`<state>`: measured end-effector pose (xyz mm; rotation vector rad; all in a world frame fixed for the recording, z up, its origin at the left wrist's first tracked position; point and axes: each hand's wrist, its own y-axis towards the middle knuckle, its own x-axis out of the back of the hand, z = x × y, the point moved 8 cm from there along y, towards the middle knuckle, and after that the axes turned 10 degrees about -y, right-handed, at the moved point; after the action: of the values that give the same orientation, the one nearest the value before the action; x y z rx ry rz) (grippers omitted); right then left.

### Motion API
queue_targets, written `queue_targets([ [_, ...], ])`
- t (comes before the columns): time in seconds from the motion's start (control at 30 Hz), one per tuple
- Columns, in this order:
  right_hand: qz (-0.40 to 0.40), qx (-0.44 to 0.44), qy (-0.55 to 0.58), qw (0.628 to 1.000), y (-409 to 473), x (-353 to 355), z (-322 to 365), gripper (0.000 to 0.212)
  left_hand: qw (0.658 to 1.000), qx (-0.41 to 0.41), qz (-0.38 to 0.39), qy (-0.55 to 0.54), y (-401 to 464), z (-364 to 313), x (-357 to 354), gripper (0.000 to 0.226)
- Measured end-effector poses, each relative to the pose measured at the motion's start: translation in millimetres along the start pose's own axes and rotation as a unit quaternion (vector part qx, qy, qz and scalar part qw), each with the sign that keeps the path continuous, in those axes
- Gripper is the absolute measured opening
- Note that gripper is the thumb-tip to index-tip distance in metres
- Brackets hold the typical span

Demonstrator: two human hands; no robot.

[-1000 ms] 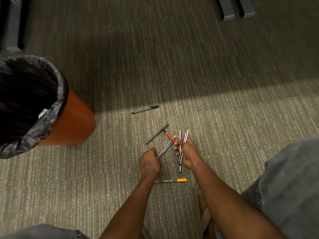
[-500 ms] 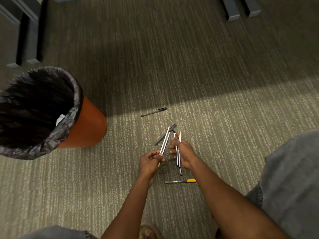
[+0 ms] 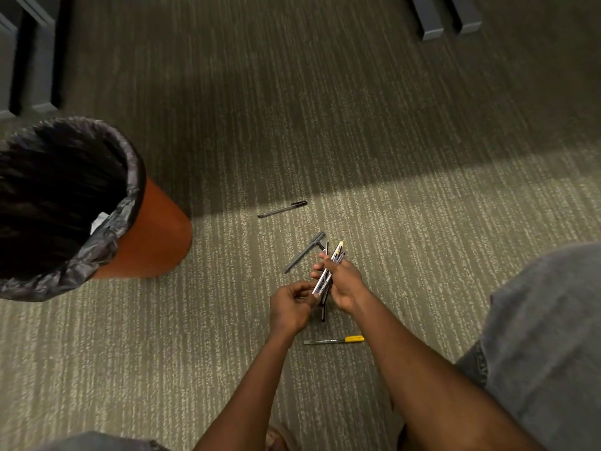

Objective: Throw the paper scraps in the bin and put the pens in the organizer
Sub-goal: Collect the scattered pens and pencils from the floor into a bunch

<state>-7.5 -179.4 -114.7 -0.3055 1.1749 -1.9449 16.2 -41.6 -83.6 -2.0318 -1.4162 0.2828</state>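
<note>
Right hand is clamped round a bundle of thin pens; left hand pinches the bundle's lower end. Pen-gathering step, I judge. Loose on grey striped carpet: black capped pen, dark grey pen, yellow-capped pen. Next: free left hand, grab nearest. Orange bin w/ black liner sits left; organizer not in view.

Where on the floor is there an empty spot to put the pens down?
Bare carpet stretches beyond the black pen, up to the dark furniture legs. More lies open between the orange bin and the left hand. It is crowded by both hands: the right hand holds a pen bundle, beside a grey pen and yellow-capped pen.
</note>
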Motion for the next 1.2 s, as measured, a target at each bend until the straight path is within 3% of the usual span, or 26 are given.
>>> queue_targets([
  [0.2,-0.003,-0.011,0.031,0.999,0.5,2.6,-1.9,0.035,0.999,0.025,-0.003,-0.045,3.3,2.1,-0.7,0.021],
  [0.4,-0.010,-0.005,0.071,0.997,2.8,3.9,-2.7,0.027,0.998,0.029,-0.037,-0.050,10.5,0.0,10.3,0.013],
  [0.6,-0.039,0.003,0.053,0.998,5.8,15.4,2.9,0.033,0.996,0.011,-0.081,-0.044,14.0,-13.2,29.9,0.014],
  [0.8,-0.091,0.042,-0.005,0.995,9.6,34.0,27.2,0.034,0.991,-0.064,-0.055,0.103,15.9,-58.6,57.8,0.025],
  [0.87,-0.100,0.071,-0.044,0.991,10.2,43.1,41.4,0.035,0.991,-0.072,-0.041,0.104,17.9,-71.8,69.4,0.028],
  [0.97,-0.038,0.079,-0.127,0.988,8.4,36.7,55.5,0.036,0.987,-0.098,-0.004,0.127,20.8,-94.4,77.9,0.028],
  [1.1,0.140,0.013,-0.288,0.947,-9.4,-11.1,38.2,0.034,0.961,-0.123,0.093,0.231,22.6,-108.8,48.8,0.016],
  [1.2,0.191,-0.010,-0.318,0.929,-23.6,-29.9,19.7,0.034,0.961,-0.142,0.077,0.223,25.1,-107.8,31.8,0.020],
])
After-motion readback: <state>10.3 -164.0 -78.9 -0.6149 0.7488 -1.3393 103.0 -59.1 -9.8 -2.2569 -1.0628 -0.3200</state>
